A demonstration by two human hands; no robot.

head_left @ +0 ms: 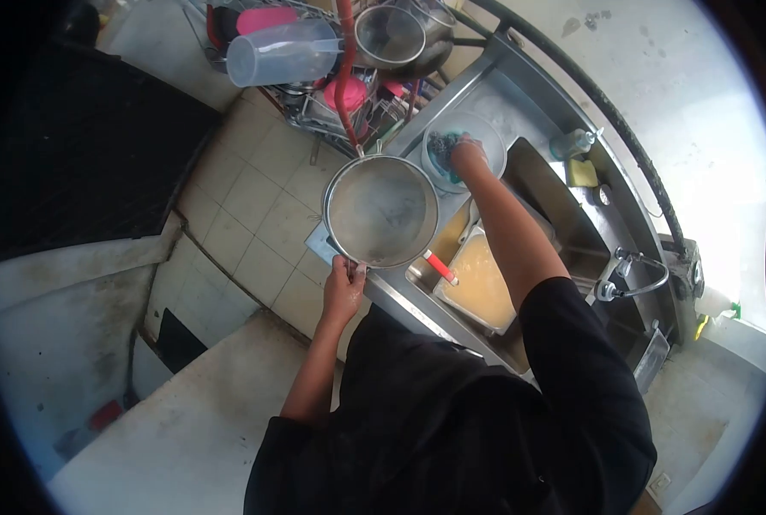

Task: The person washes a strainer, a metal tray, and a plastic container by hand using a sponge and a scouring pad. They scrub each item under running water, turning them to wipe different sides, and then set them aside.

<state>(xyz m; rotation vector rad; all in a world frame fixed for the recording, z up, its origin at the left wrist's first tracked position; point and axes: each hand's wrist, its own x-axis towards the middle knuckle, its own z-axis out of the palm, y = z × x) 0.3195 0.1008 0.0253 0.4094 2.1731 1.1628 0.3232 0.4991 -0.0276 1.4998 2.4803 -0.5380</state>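
My left hand [344, 287] grips the rim of a round metal pan [381, 210] and holds it tilted over the near edge of the steel sink counter [520, 94]. My right hand [467, 156] reaches into a clear bowl [486, 133] on that counter. It is closed on a dark scouring pad [441, 148] inside the bowl.
A container of yellowish water [483, 283] sits in the sink basin with a red-handled tool [440, 267] at its edge. A faucet [636, 275] stands at the right. A dish rack [331, 103] holds a clear jug [282, 53], a strainer [390, 36] and pink items. A yellow sponge [582, 172] and bottle [572, 142] rest on the counter.
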